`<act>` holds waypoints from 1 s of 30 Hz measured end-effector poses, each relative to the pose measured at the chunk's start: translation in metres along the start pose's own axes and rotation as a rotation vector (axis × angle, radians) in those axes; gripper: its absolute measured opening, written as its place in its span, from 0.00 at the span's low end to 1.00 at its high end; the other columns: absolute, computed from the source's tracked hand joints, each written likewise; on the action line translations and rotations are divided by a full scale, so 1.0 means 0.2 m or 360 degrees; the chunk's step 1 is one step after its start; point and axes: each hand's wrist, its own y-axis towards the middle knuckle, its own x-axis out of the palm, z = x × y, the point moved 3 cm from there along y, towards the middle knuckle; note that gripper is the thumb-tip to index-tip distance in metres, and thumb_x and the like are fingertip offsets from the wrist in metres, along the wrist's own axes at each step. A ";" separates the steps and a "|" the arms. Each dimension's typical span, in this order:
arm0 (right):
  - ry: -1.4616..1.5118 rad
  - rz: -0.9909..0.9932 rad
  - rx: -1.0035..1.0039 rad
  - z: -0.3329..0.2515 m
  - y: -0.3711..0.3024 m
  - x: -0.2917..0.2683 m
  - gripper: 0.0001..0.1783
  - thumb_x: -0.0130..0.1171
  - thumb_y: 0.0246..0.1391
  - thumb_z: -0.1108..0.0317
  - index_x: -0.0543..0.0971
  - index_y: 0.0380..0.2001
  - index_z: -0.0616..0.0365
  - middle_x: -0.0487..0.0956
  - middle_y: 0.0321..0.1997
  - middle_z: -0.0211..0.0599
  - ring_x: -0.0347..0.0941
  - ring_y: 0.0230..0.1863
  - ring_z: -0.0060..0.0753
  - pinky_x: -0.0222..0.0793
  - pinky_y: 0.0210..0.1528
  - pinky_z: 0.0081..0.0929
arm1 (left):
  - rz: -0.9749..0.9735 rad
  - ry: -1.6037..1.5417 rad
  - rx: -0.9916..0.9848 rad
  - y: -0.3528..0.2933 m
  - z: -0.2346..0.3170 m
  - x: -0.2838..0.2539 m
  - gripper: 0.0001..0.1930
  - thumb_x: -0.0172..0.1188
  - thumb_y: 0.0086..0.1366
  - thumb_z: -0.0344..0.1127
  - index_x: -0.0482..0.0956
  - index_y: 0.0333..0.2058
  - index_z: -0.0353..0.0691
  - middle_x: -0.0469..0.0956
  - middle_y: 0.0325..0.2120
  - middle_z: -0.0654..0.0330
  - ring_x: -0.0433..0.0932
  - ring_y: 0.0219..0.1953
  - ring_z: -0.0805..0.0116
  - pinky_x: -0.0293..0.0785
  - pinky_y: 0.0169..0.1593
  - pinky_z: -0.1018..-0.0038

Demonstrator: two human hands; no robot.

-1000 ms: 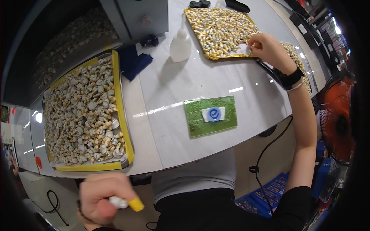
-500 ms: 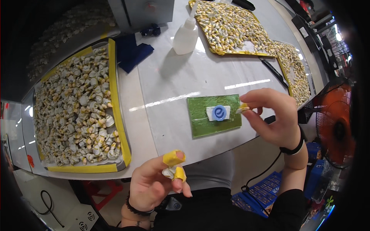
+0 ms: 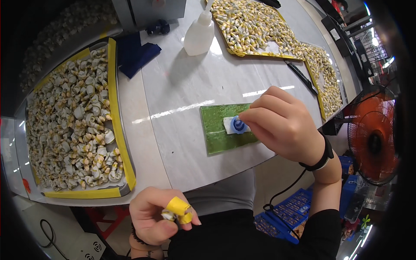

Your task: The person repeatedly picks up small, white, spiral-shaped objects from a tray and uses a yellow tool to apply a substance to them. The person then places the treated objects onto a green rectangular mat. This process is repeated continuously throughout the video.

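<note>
My right hand [image 3: 284, 125] is closed in a pinch, its fingertips at the right edge of a round blue disc [image 3: 237, 125] with a dark curled mark. Whatever is between those fingertips is hidden. The disc sits on a small white block [image 3: 227, 125], which lies on a green rectangular pad [image 3: 212, 141]. Lower and to the left, my left hand [image 3: 158, 212] is curled closed around a small whitish piece [image 3: 168, 215], partly covered by the thumb. Yellow tape [image 3: 177, 205] wraps fingers of that hand.
To the left is a yellow-edged tray [image 3: 123, 151] heaped with small white-and-yellow pieces. Two more filled trays [image 3: 260, 55] [image 3: 318, 93] lie at the far right. A white squeeze bottle [image 3: 199, 37], dark blue cloth [image 3: 141, 60], black knife-like tool [image 3: 301, 77] and orange fan [image 3: 375, 138] stand around.
My right hand has moved left from beside the pad to the blue disc; the small white-and-yellow piece seen in its pinch is now hidden. My left hand has moved down-left and curled in.
</note>
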 end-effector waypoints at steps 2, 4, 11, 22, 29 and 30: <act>-0.0078 -0.0058 -0.0135 -0.03 0.01 0.00 0.09 0.59 0.31 0.76 0.75 0.22 0.60 0.70 0.24 0.31 0.69 0.30 0.31 0.70 0.28 0.25 | -0.0034 -0.0008 0.0119 0.01 0.01 -0.02 0.17 0.65 0.55 0.38 0.73 0.33 0.27 0.75 0.20 0.51 0.76 0.21 0.66 0.79 0.26 0.66; -0.0160 -0.0140 -0.0231 -0.06 0.02 -0.02 0.09 0.58 0.30 0.74 0.74 0.22 0.60 0.68 0.25 0.30 0.68 0.31 0.30 0.70 0.28 0.24 | -0.0110 -0.0005 0.0194 0.02 0.03 -0.04 0.20 0.67 0.54 0.40 0.73 0.33 0.27 0.75 0.19 0.51 0.76 0.20 0.66 0.79 0.24 0.66; -0.0347 -0.0273 -0.0275 -0.08 0.02 -0.06 0.09 0.57 0.31 0.73 0.73 0.23 0.60 0.68 0.26 0.30 0.67 0.31 0.28 0.70 0.29 0.23 | 0.0123 0.0130 -0.0050 -0.01 0.05 -0.02 0.24 0.65 0.53 0.41 0.70 0.38 0.24 0.76 0.22 0.49 0.78 0.22 0.64 0.81 0.27 0.63; 0.0326 0.0256 0.0012 -0.12 0.04 -0.12 0.04 0.62 0.36 0.75 0.80 0.21 0.59 0.74 0.22 0.30 0.68 0.23 0.29 0.66 0.25 0.22 | -0.0068 0.0036 -0.0477 0.06 -0.02 0.04 0.27 0.59 0.60 0.45 0.69 0.42 0.19 0.77 0.30 0.45 0.80 0.27 0.62 0.80 0.34 0.62; 0.0867 0.0449 -0.0254 -0.25 0.08 -0.12 0.07 0.64 0.34 0.73 0.83 0.23 0.55 0.76 0.23 0.28 0.69 0.23 0.23 0.63 0.22 0.16 | -0.0527 -0.0432 -0.0881 0.08 -0.11 0.04 0.23 0.53 0.65 0.42 0.70 0.47 0.24 0.79 0.32 0.49 0.80 0.33 0.68 0.75 0.36 0.78; 0.0897 0.0444 -0.0278 -0.25 0.09 -0.12 0.07 0.63 0.34 0.73 0.83 0.23 0.55 0.76 0.23 0.28 0.69 0.24 0.23 0.63 0.22 0.15 | -0.0560 -0.0421 -0.0911 0.09 -0.11 0.05 0.23 0.53 0.65 0.43 0.70 0.47 0.25 0.79 0.32 0.50 0.79 0.33 0.68 0.75 0.36 0.78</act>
